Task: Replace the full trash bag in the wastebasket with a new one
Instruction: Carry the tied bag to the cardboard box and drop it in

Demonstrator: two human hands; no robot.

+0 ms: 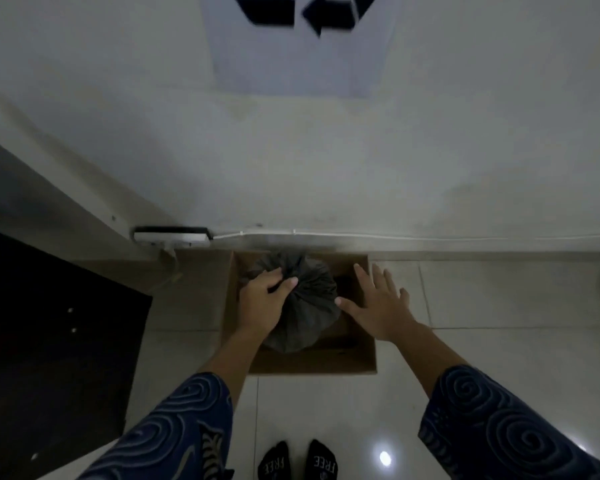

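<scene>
Socks (298, 460), black, a pair with white lettering, at the near edge on pale glossy floor tiles (499, 306) that carry one bright light reflection. Sleeves (174, 427), dark blue with a lighter swirl pattern, on both forearms. Left hand (262, 299) closed around the gathered neck of the full dark grey plastic trash bag (309, 306). Right hand (378, 303) spread wide and flat, fingers splayed, holding nothing, just beside the bag; thumb tip at its edge, contact not clear. Bag sits inside the open brown cardboard box wastebasket (312, 365), which stands on the tiles against the wall. Dark mat (49, 341) on the floor to the left. White cable (395, 234) along the wall base. White wall (326, 150) beyond, bearing a pale sheet with black arrows (291, 36).
</scene>
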